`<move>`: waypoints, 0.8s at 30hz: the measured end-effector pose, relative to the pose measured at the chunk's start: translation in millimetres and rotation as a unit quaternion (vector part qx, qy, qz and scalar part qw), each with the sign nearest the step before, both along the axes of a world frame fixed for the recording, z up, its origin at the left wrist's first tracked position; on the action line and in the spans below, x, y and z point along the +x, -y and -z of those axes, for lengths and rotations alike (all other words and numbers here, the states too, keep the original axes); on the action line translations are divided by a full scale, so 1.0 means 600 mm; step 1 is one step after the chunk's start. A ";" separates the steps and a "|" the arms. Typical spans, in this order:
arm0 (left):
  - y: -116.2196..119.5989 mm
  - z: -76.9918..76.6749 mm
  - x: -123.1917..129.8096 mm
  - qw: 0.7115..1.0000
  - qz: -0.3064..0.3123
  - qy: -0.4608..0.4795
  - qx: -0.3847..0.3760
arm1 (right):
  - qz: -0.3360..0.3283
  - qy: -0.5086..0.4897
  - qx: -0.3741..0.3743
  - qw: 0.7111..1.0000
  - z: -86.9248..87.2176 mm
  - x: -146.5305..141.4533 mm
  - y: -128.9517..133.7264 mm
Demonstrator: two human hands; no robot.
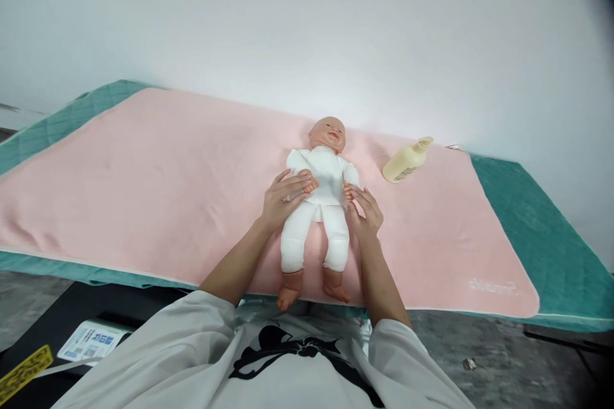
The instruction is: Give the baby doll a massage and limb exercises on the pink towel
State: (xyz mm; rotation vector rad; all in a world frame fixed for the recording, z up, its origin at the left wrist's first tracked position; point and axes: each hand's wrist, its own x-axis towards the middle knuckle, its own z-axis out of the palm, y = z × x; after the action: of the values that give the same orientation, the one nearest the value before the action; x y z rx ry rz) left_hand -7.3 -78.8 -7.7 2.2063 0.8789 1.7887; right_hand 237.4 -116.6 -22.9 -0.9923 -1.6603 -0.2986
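Note:
A baby doll (326, 179) with a soft white body lies on its back on a pink mat (192, 185), its bare feet towards me. My left hand (283, 199) rests at the doll's hand on the left side, its fingers stretched out and touching it. On the other side, my right hand (367, 211) touches the doll's other hand with its fingertips, the fingers apart. Neither hand is wrapped round the doll. To the right of the doll, a pale yellow pump bottle (405, 163) appears tilted on the mat.
Under the mat is a green quilted cover (532, 217), showing at both ends. A white wall (307, 32) stands behind. Below on the left are a black surface (48, 319), a white labelled box (93, 340) and a yellow tag (26, 374). A small scrap (469, 364) lies on the grey floor.

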 end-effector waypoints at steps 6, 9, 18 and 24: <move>0.002 -0.013 -0.021 0.962 -0.069 0.219 -0.150 | 0.099 -0.215 -0.058 0.970 -0.013 0.016 -0.001; -0.007 -0.019 -0.042 0.923 -0.093 0.315 -0.199 | 0.143 -0.315 -0.111 0.932 -0.021 0.034 0.000; -0.032 0.000 -0.113 0.783 -0.135 0.482 -0.370 | 0.199 -0.366 -0.280 0.865 -0.006 0.103 0.001; -0.053 0.024 -0.134 0.698 -0.097 0.572 -0.421 | 0.233 -0.325 -0.332 0.854 0.005 0.120 -0.003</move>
State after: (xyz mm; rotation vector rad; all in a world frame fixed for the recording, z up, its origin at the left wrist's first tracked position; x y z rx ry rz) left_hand -87.7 -47.2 -21.8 0.2666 1.1736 1.7689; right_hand 309.6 -114.6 -25.8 -1.7855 -0.8654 0.3161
